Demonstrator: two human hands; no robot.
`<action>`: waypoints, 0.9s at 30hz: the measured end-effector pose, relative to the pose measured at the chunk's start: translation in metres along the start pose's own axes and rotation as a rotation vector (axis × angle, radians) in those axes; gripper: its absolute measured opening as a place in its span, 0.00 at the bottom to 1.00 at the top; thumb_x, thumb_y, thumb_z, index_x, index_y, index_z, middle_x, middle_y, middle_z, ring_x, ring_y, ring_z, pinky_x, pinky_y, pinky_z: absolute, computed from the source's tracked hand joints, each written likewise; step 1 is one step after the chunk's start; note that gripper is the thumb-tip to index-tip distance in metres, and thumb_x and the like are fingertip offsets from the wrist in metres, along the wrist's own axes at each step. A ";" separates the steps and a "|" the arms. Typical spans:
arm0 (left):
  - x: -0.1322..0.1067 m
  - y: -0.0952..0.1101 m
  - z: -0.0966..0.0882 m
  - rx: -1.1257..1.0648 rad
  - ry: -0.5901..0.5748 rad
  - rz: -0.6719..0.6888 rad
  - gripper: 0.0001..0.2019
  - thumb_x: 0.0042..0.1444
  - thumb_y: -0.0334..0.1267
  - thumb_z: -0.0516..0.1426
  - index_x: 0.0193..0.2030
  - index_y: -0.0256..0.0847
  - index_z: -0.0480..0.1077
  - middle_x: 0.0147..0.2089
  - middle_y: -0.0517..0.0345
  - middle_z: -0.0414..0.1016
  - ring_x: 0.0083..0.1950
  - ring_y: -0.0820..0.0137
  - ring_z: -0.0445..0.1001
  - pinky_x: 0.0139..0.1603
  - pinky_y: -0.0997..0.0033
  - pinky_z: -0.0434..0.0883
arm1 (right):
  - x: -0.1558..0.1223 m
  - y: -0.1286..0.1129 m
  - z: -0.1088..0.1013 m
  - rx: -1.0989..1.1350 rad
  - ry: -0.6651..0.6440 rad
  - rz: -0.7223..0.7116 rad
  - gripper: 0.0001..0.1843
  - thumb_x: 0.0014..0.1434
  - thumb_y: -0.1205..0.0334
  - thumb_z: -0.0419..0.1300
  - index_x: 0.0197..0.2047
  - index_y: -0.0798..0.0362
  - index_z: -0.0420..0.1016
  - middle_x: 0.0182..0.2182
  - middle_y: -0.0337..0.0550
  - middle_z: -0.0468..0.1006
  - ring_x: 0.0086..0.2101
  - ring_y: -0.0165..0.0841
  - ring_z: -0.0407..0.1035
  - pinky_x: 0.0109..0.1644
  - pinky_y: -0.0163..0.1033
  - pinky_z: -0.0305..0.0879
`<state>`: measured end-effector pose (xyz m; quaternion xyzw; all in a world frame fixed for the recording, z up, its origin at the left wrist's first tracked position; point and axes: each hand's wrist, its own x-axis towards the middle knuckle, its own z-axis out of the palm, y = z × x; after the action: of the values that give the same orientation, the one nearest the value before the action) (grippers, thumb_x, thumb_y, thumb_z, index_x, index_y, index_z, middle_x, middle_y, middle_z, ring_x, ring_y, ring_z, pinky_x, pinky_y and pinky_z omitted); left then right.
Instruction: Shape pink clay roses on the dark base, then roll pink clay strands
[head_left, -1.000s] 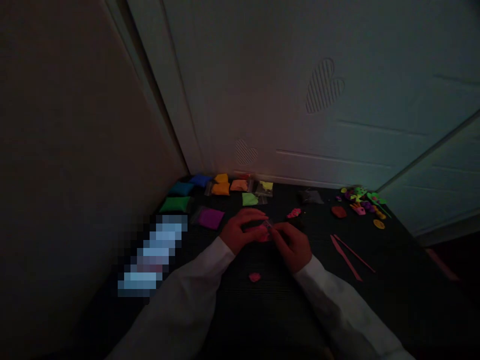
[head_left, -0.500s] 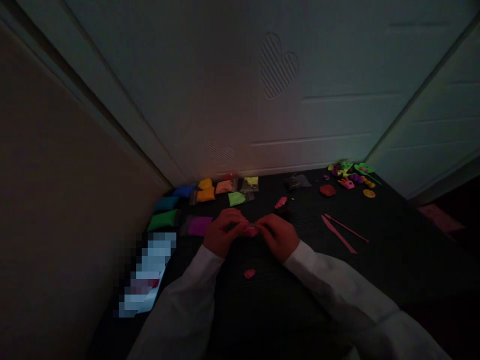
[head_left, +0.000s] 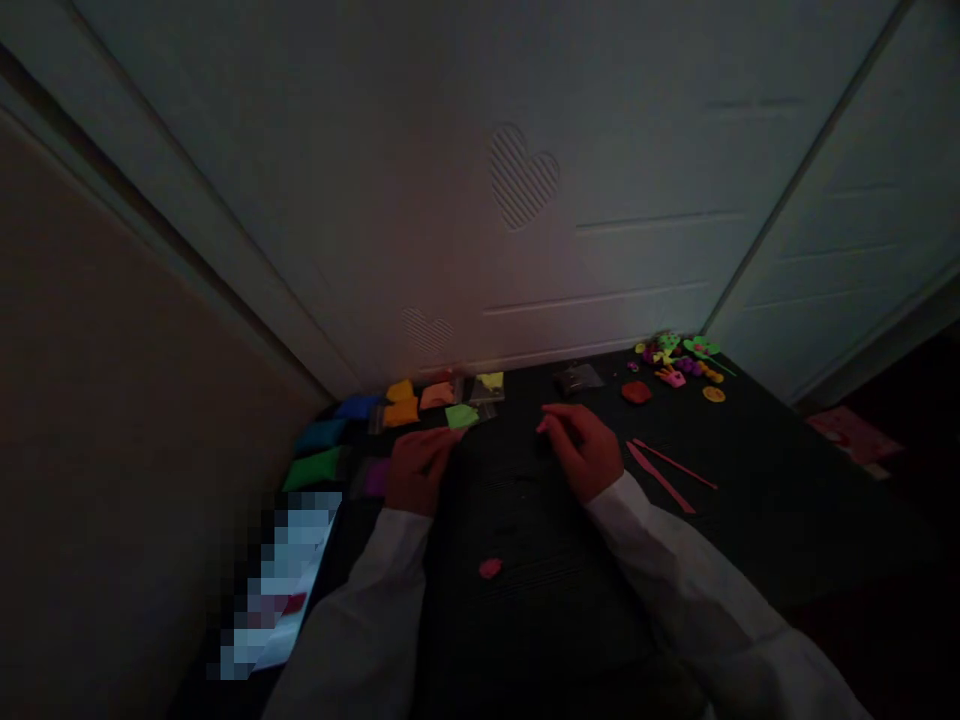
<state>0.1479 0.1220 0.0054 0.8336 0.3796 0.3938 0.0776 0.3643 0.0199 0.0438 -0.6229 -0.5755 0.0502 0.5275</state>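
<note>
My right hand (head_left: 583, 452) is raised over the dark table, thumb and fingers pinching a small piece of pink clay (head_left: 543, 426). To its left, my left hand (head_left: 418, 470) is closed, fingers pressed together beside a purple clay packet (head_left: 375, 478). What it holds, if anything, is too dark to make out. Between my forearms a small flattened lump of pink clay (head_left: 490, 568) lies on the table. Right of my right hand are a pink modelling knife (head_left: 660, 478) and a thin pink stick (head_left: 675, 463).
Clay packets in green (head_left: 313, 468), blue (head_left: 358, 406), orange (head_left: 401, 411) and light green (head_left: 461, 416) line the left and back. Small coloured clay figures (head_left: 679, 365) and a red disc (head_left: 636, 392) sit at the back right. A bright pixelated screen (head_left: 285, 590) lies left.
My hands have moved apart from around the pink clay, left hand leftward, right hand slightly rightward. The speckled pink piece behind them no longer shows separately. The view has shifted slightly.
</note>
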 end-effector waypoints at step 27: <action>-0.003 -0.002 0.012 0.142 0.000 -0.066 0.12 0.47 0.36 0.51 0.39 0.41 0.70 0.41 0.50 0.70 0.47 0.59 0.62 0.48 0.55 0.61 | 0.087 0.104 -0.017 -0.666 -0.211 0.532 0.15 0.47 0.52 0.58 0.32 0.55 0.72 0.37 0.48 0.71 0.44 0.40 0.61 0.47 0.53 0.53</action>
<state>0.1539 0.1233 -0.0053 0.8241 0.4337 0.3630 0.0312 0.4733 0.1000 0.0246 -0.8771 -0.4304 0.0594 0.2049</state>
